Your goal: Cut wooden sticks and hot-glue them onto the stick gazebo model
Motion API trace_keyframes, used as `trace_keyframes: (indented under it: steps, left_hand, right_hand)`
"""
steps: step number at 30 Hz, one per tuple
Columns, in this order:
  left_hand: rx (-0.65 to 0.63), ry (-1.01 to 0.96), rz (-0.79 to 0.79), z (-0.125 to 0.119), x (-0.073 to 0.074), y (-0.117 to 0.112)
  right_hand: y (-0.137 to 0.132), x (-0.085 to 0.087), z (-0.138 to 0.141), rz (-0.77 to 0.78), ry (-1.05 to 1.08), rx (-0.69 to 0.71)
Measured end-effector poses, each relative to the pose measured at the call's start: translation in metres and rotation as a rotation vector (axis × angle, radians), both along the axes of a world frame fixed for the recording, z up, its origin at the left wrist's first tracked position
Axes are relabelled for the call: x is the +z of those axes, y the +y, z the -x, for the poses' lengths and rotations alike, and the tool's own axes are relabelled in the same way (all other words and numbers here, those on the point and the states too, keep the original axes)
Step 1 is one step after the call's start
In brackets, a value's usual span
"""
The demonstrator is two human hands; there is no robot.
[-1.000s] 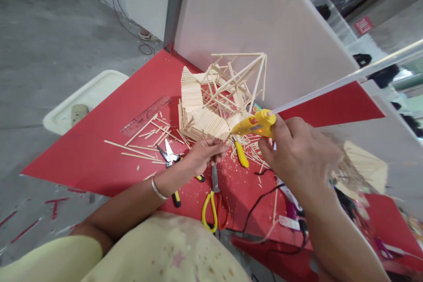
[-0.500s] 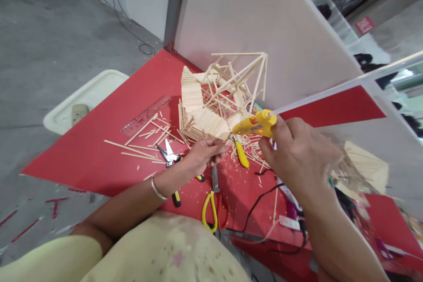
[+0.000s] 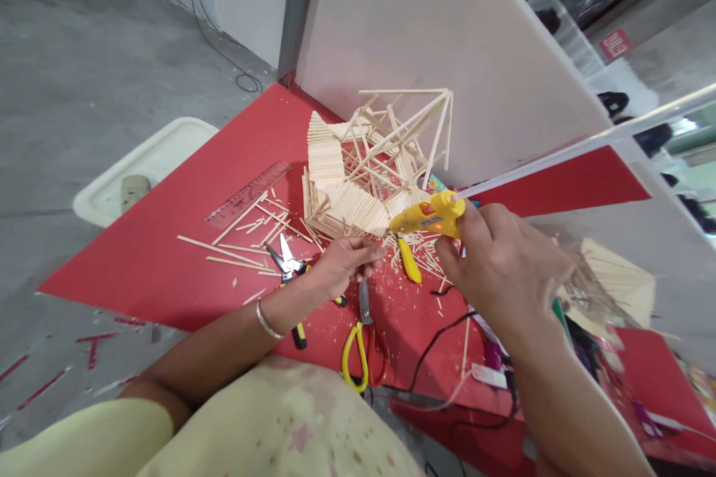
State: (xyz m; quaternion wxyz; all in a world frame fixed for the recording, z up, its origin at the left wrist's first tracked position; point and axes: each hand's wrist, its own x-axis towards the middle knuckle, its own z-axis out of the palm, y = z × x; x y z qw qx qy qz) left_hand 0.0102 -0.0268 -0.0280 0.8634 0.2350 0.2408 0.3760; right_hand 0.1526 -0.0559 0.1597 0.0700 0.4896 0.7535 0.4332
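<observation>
My right hand (image 3: 495,253) grips a yellow glue gun (image 3: 428,216), its nozzle pointing left, just above the fingertips of my other hand. My left hand (image 3: 350,264) is closed in a pinch; what sits between the fingers is too small to make out. Right behind it stands a model of thin wooden sticks (image 3: 358,209), with slatted panels and an open frame rising at the back. Scissors (image 3: 363,335) with one yellow and one red handle lie below my left hand. Cutting pliers (image 3: 288,264) rest partly under my left wrist. A yellow-handled tool (image 3: 409,261) lies between my hands.
Loose sticks (image 3: 240,253) and a clear ruler (image 3: 246,194) lie on the left of the red tabletop (image 3: 139,238). A pale partition (image 3: 447,45) rises behind the model. A black cord (image 3: 436,346) crosses the right side. A white stool (image 3: 162,153) stands at the left.
The glue gun has shifted slightly left and down, bringing its nozzle nearer my left fingertips. My left hand has stayed nearly still.
</observation>
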Motion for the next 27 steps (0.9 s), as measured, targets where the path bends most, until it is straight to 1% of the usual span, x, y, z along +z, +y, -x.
trace_keyframes:
  steps: [3,9,18,27]
  left_hand:
    - [0.003,-0.006,0.01,-0.0007,-0.0009,-0.001]
    - [0.002,-0.002,0.02,-0.0023,-0.003,-0.0025]
    - [-0.005,0.011,0.016,-0.0031,-0.0039,-0.0033]
    - [-0.003,0.032,0.041,-0.0031,-0.0014,-0.0024]
  right_hand:
    - [-0.0025,0.0006,0.0017,0.027,0.006,-0.013]
    - [-0.0047,-0.0003,0.004,0.013,-0.018,-0.003]
    - [-0.0038,-0.0034,0.0006,0.01,0.011,0.017]
    - [-0.0019,-0.0044,-0.0042,-0.027,-0.003,0.026]
